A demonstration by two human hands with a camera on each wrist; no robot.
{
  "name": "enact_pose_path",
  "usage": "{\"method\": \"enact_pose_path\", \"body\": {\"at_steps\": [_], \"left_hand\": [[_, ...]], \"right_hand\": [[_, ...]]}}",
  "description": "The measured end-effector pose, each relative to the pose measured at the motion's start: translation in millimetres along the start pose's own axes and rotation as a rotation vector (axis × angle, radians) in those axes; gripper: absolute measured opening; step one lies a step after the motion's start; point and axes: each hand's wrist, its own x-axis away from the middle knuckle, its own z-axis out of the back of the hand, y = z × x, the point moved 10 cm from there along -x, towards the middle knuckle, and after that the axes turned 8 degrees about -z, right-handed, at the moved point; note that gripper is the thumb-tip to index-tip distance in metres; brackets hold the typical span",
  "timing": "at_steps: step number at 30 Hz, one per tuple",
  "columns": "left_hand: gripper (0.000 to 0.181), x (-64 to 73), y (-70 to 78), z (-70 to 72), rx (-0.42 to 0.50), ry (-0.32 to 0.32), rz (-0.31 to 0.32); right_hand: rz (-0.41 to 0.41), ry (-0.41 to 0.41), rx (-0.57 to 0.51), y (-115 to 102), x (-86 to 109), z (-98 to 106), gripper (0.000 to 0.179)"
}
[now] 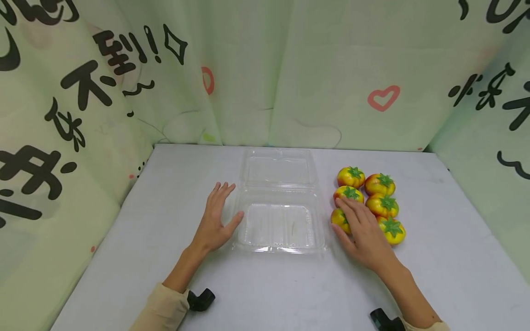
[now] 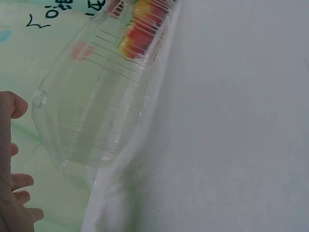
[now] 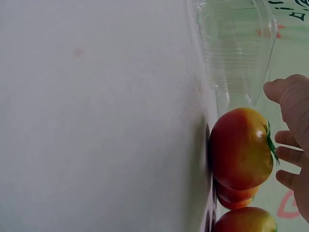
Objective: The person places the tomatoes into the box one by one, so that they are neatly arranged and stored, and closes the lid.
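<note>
Squat, glossy red-yellow tomato (image 1: 339,220), nearest of the left row, beside five leafy-topped others (image 1: 380,185); cupping its rounded sides should work best. The right hand (image 1: 364,234) is over it, loose, ungripping. Leftward: an open, clear ribbed plastic clamshell (image 1: 276,225), then the spread, unloaded left hand (image 1: 218,220); white table (image 1: 273,294)

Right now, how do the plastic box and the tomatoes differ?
The plastic box is see-through and colourless; the tomatoes are opaque yellow and red with green leafy tops. The plastic box is rectangular, while the tomatoes are rounded. The plastic box is a single item, larger than any one of the six tomatoes. Both rest on the white table.
</note>
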Motion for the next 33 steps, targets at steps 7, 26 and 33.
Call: {"method": "enact_pose_path", "body": {"at_steps": [7, 26, 33], "left_hand": [[0.062, -8.4, -13.6, -10.6, 0.055, -0.004, 0.001], [0.048, -22.9, -24.6, -23.1, -0.009, -0.044, -0.006], [0.045, -22.1, -27.7, -25.0, 0.001, -0.040, -0.007]], "right_hand": [[-0.064, -0.065, 0.019, 12, 3.9, -2, 0.076], [-0.100, -0.144, 0.038, 16, 3.0, -5, 0.071], [-0.125, -0.139, 0.022, 16, 3.6, -4, 0.068]]}}
